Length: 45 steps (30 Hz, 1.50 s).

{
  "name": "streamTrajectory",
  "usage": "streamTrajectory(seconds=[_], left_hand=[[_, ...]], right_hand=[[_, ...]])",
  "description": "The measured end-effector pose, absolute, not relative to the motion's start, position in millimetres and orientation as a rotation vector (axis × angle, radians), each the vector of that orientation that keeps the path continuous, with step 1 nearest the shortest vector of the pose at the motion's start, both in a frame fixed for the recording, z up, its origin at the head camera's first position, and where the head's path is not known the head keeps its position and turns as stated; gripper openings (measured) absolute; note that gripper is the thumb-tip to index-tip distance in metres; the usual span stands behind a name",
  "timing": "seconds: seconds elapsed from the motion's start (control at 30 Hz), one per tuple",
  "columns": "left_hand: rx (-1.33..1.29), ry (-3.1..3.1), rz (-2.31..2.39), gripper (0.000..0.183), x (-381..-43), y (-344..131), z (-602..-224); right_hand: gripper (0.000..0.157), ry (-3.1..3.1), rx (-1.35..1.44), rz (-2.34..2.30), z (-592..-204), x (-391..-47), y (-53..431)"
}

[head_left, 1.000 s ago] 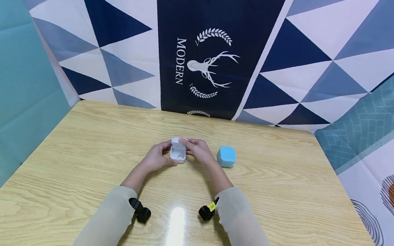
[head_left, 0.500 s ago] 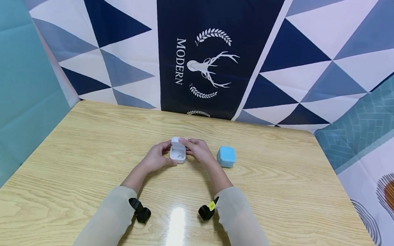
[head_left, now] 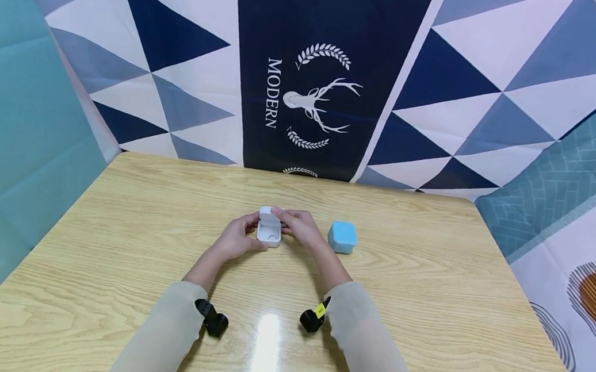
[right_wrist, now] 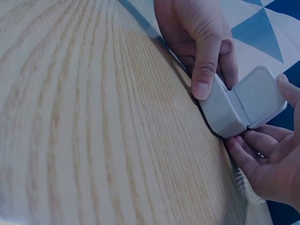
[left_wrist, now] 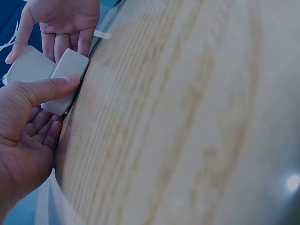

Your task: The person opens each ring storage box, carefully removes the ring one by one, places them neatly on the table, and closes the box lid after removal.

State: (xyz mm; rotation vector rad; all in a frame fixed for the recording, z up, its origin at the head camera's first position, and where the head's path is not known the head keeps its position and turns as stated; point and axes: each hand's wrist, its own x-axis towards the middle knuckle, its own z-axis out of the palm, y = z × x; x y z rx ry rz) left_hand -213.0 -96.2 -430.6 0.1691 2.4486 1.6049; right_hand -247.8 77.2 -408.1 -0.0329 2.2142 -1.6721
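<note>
A small white hinged box point(head_left: 269, 239) stands on the table with its lid point(right_wrist: 259, 97) raised. Inside its base lies a small, thin, curved shiny thing, ring-like but too small to make out fully. My left hand point(head_left: 235, 238) grips the base from the left, thumb across its front wall and fingers round the far side. From the right, my right hand point(head_left: 300, 226) holds the lid, its thumb at the lid's upper edge. The other fingers of that hand point(right_wrist: 274, 159) are bent beside the base and behind the lid.
A light blue rounded cube point(head_left: 343, 237) stands on the wooden table point(head_left: 426, 287), just right of my right hand. Behind the far table edge hangs a patterned cloth point(head_left: 191, 86). Each sleeve cuff carries a small black camera point(head_left: 215, 324).
The lid of the white box has shifted very slightly under my right thumb. My left hand, the base and the blue cube keep their places.
</note>
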Motion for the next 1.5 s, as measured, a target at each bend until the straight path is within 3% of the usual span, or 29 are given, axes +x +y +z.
streamTrajectory(seconds=[0.97, 1.5], left_hand=[[0.139, 2.427, 1.597, 0.082, -212.7, -96.8, -431.8], [0.155, 2.438, 1.607, 0.081, -211.3, -96.0, -429.3]], right_hand=[[0.067, 2.310, -0.038, -1.671, -407.4, -239.4, 78.9], [0.039, 2.469, -0.149, -1.600, -398.9, -232.8, 96.4]])
